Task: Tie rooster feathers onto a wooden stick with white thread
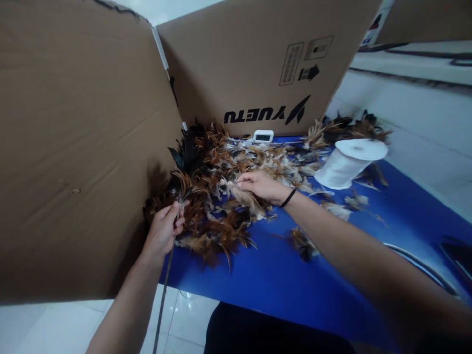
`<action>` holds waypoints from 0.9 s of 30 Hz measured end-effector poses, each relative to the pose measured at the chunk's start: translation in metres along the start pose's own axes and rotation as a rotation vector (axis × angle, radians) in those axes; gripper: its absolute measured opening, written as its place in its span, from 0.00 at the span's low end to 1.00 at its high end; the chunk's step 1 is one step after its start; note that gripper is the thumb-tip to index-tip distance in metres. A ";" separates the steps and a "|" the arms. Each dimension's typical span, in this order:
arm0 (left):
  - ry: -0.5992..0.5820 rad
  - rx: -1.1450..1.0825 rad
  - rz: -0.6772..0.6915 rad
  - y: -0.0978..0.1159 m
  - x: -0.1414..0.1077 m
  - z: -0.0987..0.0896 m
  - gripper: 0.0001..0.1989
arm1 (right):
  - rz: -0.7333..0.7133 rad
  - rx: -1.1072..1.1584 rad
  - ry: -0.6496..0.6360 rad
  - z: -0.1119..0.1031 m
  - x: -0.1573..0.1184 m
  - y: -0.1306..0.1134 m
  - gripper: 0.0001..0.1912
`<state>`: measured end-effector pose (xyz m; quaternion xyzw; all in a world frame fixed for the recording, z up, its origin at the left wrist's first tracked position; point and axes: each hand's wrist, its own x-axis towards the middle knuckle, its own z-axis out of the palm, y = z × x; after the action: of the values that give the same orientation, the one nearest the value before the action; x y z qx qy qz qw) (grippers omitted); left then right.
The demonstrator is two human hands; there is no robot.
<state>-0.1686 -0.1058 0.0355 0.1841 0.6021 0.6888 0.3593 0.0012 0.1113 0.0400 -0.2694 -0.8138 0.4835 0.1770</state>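
My left hand (165, 226) is closed at the left edge of the feather heap, its fingers pinching a feather tuft (180, 194). A thin dark strip (164, 285) runs down from that hand past the table's front edge; whether it is a cord or a stick I cannot tell. Over the middle of the heap, my right hand (263, 187) pinches light tan feathers (243, 194) between thumb and fingers. Brown, black and cream feathers (221, 231) lie around both hands on the blue tabletop (273, 275).
Cardboard walls stand at the left (73, 147) and back (250, 64). A small white digital display (263, 136) sits by the back wall. To the right are a white spool (341, 167), loose feathers (304, 243) and a curved cable (420, 265). A dark flat object (457, 258) lies far right.
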 end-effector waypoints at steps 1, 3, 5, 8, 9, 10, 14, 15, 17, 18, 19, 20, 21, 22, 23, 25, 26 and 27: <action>-0.009 -0.007 -0.014 0.001 -0.002 0.003 0.25 | 0.047 0.104 0.013 -0.002 -0.002 -0.001 0.03; -0.032 -0.016 -0.034 0.003 -0.005 0.009 0.26 | 0.158 0.363 -0.014 -0.005 -0.005 -0.002 0.01; -0.051 -0.024 -0.045 0.004 -0.007 0.013 0.26 | 0.263 0.600 -0.068 -0.008 -0.009 -0.001 0.01; -0.074 -0.034 -0.052 0.003 -0.011 0.015 0.26 | 0.324 0.671 -0.105 -0.011 -0.014 0.003 0.05; -0.081 -0.035 -0.052 0.003 -0.012 0.015 0.26 | 0.329 0.658 -0.101 -0.012 -0.015 0.005 0.05; -0.088 -0.034 -0.053 0.003 -0.013 0.016 0.25 | 0.331 0.646 -0.098 -0.013 -0.017 0.008 0.04; -0.103 -0.021 -0.057 0.002 -0.017 0.015 0.23 | 0.302 0.589 -0.071 -0.017 -0.026 0.014 0.12; -0.108 -0.019 -0.058 0.002 -0.018 0.015 0.23 | 0.284 0.558 -0.059 -0.019 -0.028 0.014 0.13; -0.117 -0.016 -0.064 0.002 -0.020 0.016 0.22 | 0.236 0.451 -0.024 -0.025 -0.034 0.011 0.11; -0.122 -0.016 -0.066 0.001 -0.021 0.017 0.22 | 0.212 0.380 -0.005 -0.029 -0.038 0.009 0.10; -0.128 -0.016 -0.070 0.000 -0.022 0.019 0.22 | 0.183 0.301 0.012 -0.034 -0.041 0.007 0.09; -0.134 -0.015 -0.073 0.000 -0.023 0.020 0.22 | 0.148 0.221 0.025 -0.038 -0.046 0.005 0.09; -0.140 -0.015 -0.076 -0.001 -0.024 0.022 0.22 | 0.109 0.147 0.033 -0.044 -0.050 0.004 0.10; -0.149 -0.014 -0.079 -0.001 -0.025 0.025 0.22 | 0.061 0.066 0.043 -0.048 -0.055 0.004 0.10; -0.158 -0.013 -0.081 -0.002 -0.026 0.027 0.22 | 0.007 -0.027 0.066 -0.052 -0.059 0.003 0.11; -0.175 -0.009 -0.087 -0.004 -0.028 0.032 0.21 | -0.107 -0.232 0.166 -0.057 -0.068 0.003 0.12; -0.181 -0.007 -0.089 -0.004 -0.028 0.035 0.21 | -0.166 -0.341 0.232 -0.056 -0.072 0.003 0.12; -0.185 -0.006 -0.092 -0.005 -0.029 0.037 0.21 | -0.230 -0.447 0.298 -0.054 -0.076 0.002 0.13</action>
<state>-0.1222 -0.1006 0.0435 0.2182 0.5722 0.6534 0.4450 0.0913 0.1032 0.0612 -0.2758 -0.8904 0.2239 0.2846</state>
